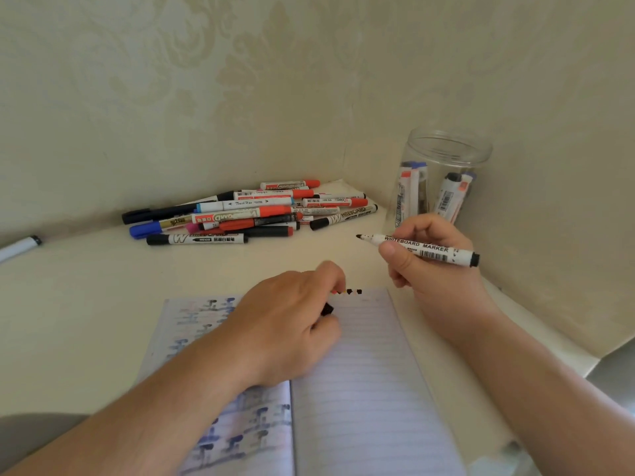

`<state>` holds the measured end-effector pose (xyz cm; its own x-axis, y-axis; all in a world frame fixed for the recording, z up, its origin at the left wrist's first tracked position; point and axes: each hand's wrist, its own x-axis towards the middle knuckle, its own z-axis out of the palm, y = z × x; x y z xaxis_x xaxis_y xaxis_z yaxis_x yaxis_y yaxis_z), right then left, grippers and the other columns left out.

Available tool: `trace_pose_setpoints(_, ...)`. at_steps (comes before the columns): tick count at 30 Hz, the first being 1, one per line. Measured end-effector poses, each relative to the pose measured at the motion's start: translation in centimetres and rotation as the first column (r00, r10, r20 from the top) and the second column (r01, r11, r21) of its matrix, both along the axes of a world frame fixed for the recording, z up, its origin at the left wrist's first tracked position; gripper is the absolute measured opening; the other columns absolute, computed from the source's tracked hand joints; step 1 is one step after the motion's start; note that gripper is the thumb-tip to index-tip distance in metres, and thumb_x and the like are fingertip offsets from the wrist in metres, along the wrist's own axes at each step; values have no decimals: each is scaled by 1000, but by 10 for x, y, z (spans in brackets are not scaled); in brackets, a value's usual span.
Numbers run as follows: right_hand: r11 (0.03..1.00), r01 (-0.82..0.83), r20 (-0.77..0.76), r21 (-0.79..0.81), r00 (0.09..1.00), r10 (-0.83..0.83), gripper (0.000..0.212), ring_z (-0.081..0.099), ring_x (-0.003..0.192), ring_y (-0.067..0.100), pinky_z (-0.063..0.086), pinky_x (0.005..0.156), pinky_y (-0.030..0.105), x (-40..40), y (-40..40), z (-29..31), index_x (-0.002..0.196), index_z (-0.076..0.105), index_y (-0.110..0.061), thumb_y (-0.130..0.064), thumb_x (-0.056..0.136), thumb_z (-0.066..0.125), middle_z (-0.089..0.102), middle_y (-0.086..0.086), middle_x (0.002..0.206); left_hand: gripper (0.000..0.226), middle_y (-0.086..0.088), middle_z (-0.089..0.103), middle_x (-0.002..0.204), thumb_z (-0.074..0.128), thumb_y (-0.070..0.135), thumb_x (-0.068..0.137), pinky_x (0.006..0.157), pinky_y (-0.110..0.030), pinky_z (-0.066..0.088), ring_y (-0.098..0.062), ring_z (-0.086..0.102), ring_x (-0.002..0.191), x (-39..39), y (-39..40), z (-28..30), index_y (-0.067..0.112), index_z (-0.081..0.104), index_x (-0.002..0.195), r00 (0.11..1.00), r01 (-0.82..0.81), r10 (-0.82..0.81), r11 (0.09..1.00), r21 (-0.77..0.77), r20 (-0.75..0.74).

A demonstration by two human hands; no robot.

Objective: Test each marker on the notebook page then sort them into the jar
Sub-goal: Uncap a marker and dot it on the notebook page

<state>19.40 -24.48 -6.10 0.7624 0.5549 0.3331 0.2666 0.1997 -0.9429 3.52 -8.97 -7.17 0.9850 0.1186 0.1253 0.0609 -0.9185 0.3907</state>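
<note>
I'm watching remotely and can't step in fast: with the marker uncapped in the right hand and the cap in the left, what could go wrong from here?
1. The uncapped whiteboard marker in the right hand hangs over the bare desk, so its tip could mark it.
2. The left hand rests on the notebook beside fresh dots; it may smear them.
3. The black cap looks loosely pinched and could drop.
</note>
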Motion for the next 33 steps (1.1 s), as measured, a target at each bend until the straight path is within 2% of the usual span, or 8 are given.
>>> trace_pose_setpoints(4,984,-168,-202,63,963,177,15,64,69,23,57,61,37,-4,-2,4,77,70,-27,-22,72,83,65,5,75,12,3,59,91,43,27,107,74,-36,49,-12,56,79,1,16,-3,30,33,111,984,-95,135,950,-299,116)
trace_pose_setpoints(6,964,-260,-273,60,925,266,17,67,71,27,59,61,41,-3,-4,2,79,72,-22,-13,80,86,65,10,76,11,3,62,94,47,26,107,79,-37,51,-13,59,82,4,26,-6,31,38,111,965,-142,220,898,-417,146)
trace_pose_setpoints(8,937,-341,-346,76,872,346,10,67,72,31,60,63,44,-2,-5,2,82,74,-17,-12,84,66,65,15,75,16,1,68,91,49,22,106,79,-38,55,-14,63,81,6,30,-9,37,42,108,958,-143,250,841,-522,140)
trace_pose_setpoints(11,905,-419,-379,67,829,412,25,67,74,33,60,65,44,2,-7,0,88,78,-14,-17,75,57,67,19,79,20,4,72,93,50,10,106,71,-27,53,-8,64,75,4,30,-9,30,48,107,950,-108,270,751,-651,154)
trace_pose_setpoints(18,916,-401,-356,-7,857,372,28,68,74,30,60,65,43,1,-4,1,93,79,-18,-17,81,54,73,22,91,15,8,74,96,48,9,107,73,-30,51,-11,60,77,2,27,-5,24,48,109,966,-43,191,785,-618,175)
trace_pose_setpoints(23,914,-404,-351,-44,863,364,7,66,69,31,60,66,44,-2,-2,2,86,67,-18,-16,86,60,73,25,92,12,12,75,98,49,13,107,76,-32,51,-13,59,79,2,25,-6,24,47,109,971,-24,157,812,-583,178)
trace_pose_setpoints(26,938,-340,-290,-69,907,307,8,63,67,28,58,59,39,-3,-1,1,87,74,-18,-12,85,79,71,18,84,9,10,76,98,47,14,108,76,-34,50,-16,59,79,1,24,-5,22,47,109,969,-6,151,807,-590,196)
trace_pose_setpoints(33,979,-141,32,-149,989,147,33,60,57,23,53,52,33,-1,0,-8,84,70,-28,3,84,81,69,3,76,18,2,69,77,36,27,112,76,-39,47,-14,52,72,-2,22,-2,19,50,104,966,-9,165,788,-616,197)
